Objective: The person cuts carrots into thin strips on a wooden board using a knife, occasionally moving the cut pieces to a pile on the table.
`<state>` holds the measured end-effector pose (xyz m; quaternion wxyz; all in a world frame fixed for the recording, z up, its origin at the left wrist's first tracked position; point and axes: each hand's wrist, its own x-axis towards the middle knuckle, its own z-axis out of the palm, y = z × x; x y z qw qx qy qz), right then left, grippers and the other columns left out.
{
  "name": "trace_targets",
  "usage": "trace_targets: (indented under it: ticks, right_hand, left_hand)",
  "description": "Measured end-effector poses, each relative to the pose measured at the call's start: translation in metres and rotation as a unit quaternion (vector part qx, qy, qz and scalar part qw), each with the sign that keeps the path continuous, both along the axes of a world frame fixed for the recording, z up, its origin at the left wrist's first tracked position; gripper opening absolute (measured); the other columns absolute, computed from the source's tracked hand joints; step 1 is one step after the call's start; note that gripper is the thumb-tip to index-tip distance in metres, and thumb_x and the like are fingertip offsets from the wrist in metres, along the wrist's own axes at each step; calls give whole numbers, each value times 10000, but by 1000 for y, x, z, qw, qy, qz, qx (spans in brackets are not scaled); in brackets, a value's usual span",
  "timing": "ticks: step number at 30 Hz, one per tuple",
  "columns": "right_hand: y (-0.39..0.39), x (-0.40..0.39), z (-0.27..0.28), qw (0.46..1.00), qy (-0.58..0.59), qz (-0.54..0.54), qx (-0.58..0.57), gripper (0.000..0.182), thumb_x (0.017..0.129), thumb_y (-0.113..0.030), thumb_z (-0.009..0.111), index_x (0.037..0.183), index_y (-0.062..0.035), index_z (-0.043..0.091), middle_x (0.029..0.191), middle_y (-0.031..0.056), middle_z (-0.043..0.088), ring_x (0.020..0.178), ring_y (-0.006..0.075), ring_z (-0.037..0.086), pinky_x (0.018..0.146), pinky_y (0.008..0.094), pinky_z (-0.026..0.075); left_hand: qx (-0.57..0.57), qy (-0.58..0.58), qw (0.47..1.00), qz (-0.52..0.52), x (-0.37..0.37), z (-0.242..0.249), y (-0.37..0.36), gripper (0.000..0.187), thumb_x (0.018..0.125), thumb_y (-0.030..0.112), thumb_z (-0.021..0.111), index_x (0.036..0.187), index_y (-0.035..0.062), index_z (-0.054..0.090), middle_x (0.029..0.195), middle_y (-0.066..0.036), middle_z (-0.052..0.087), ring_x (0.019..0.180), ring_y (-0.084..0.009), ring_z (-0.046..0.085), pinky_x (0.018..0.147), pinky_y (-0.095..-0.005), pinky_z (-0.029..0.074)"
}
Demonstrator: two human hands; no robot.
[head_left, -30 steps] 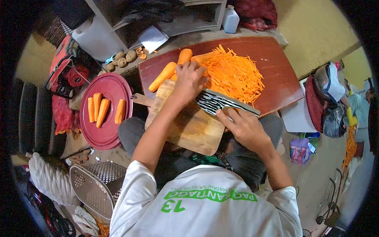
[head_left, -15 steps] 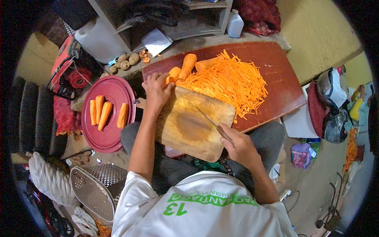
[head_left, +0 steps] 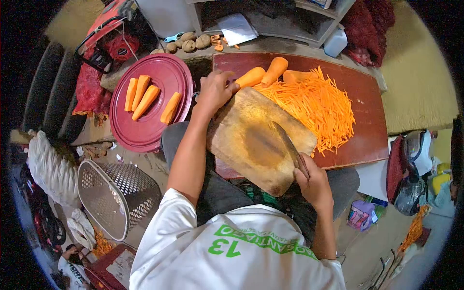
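My right hand grips a knife by its handle, the blade slanting over the right part of a worn wooden cutting board. The board rests tilted across my lap. My left hand is at the board's upper left corner, fingers curled beside the end of a peeled carrot; whether it grips anything is unclear. Another thick carrot lies beside that one. A large heap of carrot strips covers the middle of the red table.
Several peeled carrots lie on a round red lid at the left. Potatoes and a folded paper are behind. A perforated basket stands at lower left, a white jug at the back.
The view has turned, shifting most surroundings. My left hand has moved off the carrot to the board's corner. The knife now points more steeply up the board.
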<state>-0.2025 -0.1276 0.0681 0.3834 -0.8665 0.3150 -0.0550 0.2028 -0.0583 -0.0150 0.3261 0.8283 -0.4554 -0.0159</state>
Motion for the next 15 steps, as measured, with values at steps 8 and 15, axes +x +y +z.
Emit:
trace_targets:
  ticks: [8,15]
  right_hand:
    - [3,-1,-6,997,-67,18,-15,422,1000,-132,689,1413,-94,609,1140,292,722,1087,517,698,883,549,586]
    - [4,-3,1,999,-25,-12,38,422,1014,-80,700,1420,-13,605,1035,225,725,972,405,738,856,423,571]
  left_hand:
    - [-20,-17,998,-51,-1,-18,-12,305,934,184,799,1214,62,791,1101,-223,752,1074,-452,698,959,-539,554]
    - [-72,-62,993,-64,-5,-14,-19,485,888,-12,711,1371,36,711,1141,-273,747,1103,-490,698,946,-545,560]
